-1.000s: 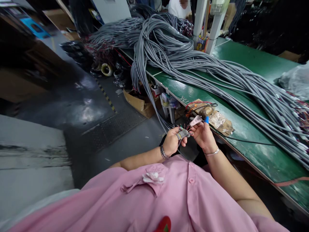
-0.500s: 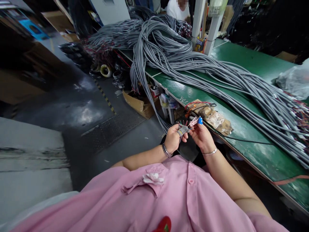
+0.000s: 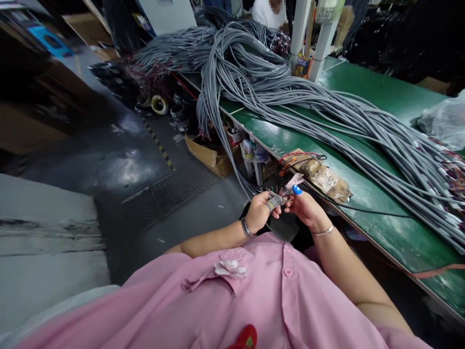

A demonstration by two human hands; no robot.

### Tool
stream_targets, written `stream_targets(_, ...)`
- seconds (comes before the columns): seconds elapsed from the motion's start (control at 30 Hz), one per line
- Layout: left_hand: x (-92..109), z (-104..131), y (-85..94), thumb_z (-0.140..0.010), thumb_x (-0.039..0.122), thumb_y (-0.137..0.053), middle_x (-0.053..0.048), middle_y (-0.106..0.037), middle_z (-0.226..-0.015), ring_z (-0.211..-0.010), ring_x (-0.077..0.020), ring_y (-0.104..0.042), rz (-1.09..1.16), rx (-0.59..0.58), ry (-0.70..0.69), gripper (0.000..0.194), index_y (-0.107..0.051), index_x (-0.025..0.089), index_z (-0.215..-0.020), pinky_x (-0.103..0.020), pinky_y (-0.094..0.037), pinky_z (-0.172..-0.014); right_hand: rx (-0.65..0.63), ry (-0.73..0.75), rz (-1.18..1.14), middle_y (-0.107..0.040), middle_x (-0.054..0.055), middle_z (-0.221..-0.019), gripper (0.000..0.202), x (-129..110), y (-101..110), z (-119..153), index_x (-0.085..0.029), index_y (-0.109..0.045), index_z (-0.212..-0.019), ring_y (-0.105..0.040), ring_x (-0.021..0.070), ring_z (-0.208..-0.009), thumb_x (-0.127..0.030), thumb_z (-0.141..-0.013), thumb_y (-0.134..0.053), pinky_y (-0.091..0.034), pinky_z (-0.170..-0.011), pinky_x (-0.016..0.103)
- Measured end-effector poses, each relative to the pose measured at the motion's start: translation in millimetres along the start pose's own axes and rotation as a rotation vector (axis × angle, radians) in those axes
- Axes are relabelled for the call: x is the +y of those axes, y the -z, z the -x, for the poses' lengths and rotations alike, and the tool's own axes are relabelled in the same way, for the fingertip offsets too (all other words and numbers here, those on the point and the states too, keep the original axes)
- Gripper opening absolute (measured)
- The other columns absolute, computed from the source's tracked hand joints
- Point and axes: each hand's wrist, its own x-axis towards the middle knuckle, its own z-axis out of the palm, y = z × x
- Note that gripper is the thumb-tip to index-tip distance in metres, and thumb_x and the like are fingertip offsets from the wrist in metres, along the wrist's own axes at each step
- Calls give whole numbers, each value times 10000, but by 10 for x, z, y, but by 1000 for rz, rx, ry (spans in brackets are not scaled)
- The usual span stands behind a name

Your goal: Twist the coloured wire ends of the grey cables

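Note:
My left hand (image 3: 258, 213) is closed on the end of a grey cable, whose thin coloured wires (image 3: 273, 191) fan out above the fingers. A grey cover with a yellow band (image 3: 275, 201) sits on the left thumb. Close beside it, my right hand (image 3: 305, 209) has its fingers bent together at the wire ends, and a blue finger cot (image 3: 297, 189) caps its thumb. What lies between these right fingertips is too small to make out. A pale pinkish strip (image 3: 295, 180) stands up just behind the fingertips.
A thick bundle of grey cables (image 3: 290, 97) runs across the green table (image 3: 392, 92) on my right. A taped cardboard piece (image 3: 329, 184) lies near the table edge. Below stands an open cardboard box (image 3: 209, 157). A person in white (image 3: 269, 14) is at the far side.
My right hand has shifted slightly, its blue-capped thumb moving a little left and down. The pinkish strip now stands higher above the thumb. My left hand keeps its grip on the cable.

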Motion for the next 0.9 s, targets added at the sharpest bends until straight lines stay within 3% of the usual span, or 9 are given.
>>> stream_targets(0.13,-6,52,50,-774,418,-651,-29,-633,-600,-466,-114,-583,-94,-76,27,298,-595,126,-761,-218,-452,-453,-23,102,213,-613,-29,-650,245,-31,-2,55,-172,-653,-776,-525,77,-553,-372,-702,-772,-446,-557,214)
stream_targets(0.33,-27,19,56,-727,375,-689,-57,-648,-579,-490,-145,-614,-181,-301,188,270,-599,122,-716,-255,-502,-503,-75,265,536,-595,-28,-603,226,-79,-69,136,-165,-650,-722,-475,88,-527,-366,-719,-753,-382,-521,226)
stream_targets(0.5,1,-13,49,-714,396,-697,-47,-638,-561,-459,-147,-606,-53,-120,201,295,-601,117,-719,-259,-497,-474,80,341,463,-650,6,-742,245,-19,-25,197,-187,-678,-822,-544,114,-635,-430,-794,-667,-449,-620,246)
stream_targets(0.63,7,-6,34,-701,437,-715,-39,-648,-576,-482,-154,-619,37,-2,149,339,-606,119,-748,-291,-532,-524,69,278,338,-662,18,-846,271,135,-6,236,-211,-675,-912,-559,126,-685,-407,-735,-733,-452,-600,240)
stream_targets(0.8,-42,23,19,-713,452,-706,-54,-670,-609,-514,-160,-632,37,-23,138,343,-610,123,-734,-291,-527,-545,213,403,301,-637,-10,-760,181,262,-108,213,-217,-675,-818,-531,120,-663,-367,-737,-736,-424,-593,236)
stream_targets(0.9,-53,51,44,-723,427,-703,-80,-685,-631,-563,-163,-645,-59,-125,125,320,-642,113,-716,-272,-513,-576,153,366,301,-617,-15,-697,166,207,-154,168,-206,-668,-766,-508,114,-614,-355,-738,-733,-407,-571,241)
